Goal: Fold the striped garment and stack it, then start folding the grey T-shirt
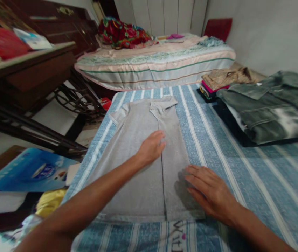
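A light grey short-sleeved shirt [127, 168] lies spread out on a blue and white striped bedsheet [212, 140], its hem toward me. One sleeve sticks out at the upper left, and cloth is bunched at the upper right. A long straight edge runs down the shirt; whether it is a fold or the front opening I cannot tell. My left hand [151, 147] rests on or just over the middle of the shirt beside that edge, fingers extended and holding nothing. Over the shirt's lower right side is my right hand [209, 189], fingers spread, casting a shadow on the cloth.
On the right lies a folded dark green denim jacket [275, 105] over dark cloth, with a small stack of folded clothes [214, 82] behind it. Another bed [154, 66] stands beyond. Along the left are a wooden table [38, 70] and a blue box [33, 169].
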A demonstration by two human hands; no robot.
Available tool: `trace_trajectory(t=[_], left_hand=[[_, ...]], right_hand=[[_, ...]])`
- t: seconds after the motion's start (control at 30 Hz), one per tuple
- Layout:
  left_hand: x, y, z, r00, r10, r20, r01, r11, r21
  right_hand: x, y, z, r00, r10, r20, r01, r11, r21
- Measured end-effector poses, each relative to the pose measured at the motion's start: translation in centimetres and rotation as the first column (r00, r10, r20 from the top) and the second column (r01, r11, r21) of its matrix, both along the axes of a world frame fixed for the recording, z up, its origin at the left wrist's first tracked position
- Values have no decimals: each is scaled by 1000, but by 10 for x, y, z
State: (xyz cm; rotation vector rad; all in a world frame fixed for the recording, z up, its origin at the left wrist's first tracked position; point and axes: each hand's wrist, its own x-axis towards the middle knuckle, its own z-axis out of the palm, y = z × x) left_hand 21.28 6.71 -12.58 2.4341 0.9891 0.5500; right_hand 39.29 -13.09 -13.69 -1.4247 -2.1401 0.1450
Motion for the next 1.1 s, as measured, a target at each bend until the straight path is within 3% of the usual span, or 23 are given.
trace_trajectory(t=[0.1,0.17,0.37,0.5,0.63,0.73,0.83,0.97,1.1], left_hand=[[-8,-48,-3,974,-100,-204,96,995,-33],[-12,-63,-9,939,-97,-329,83,995,-55],[-23,-63,-17,872,-142,-468,105,989,-105],[-25,-51,-13,893,-131,-431,98,990,-99],[-16,-17,-2,927,-51,-373,53,999,-4],[-4,23,8,924,33,-382,-3,997,78],[12,69,15,921,103,-377,-42,985,166],[45,127,17,919,129,-373,-39,970,240],[87,168,10,889,174,-423,-74,968,242]], right_hand=[[-9,17,-6,990,-2,138,11,998,-64],[-14,26,-16,982,-25,189,45,994,-103],[-18,32,-53,978,-51,202,74,992,-106],[-25,47,-54,981,-56,187,66,997,-47],[-33,90,-29,989,-114,96,118,992,-41],[-34,137,-8,989,-123,78,129,989,-72],[-30,187,0,985,-151,89,159,984,-85],[-22,238,-16,975,-214,59,219,971,-100],[-18,254,-41,969,-245,9,244,956,-161]])
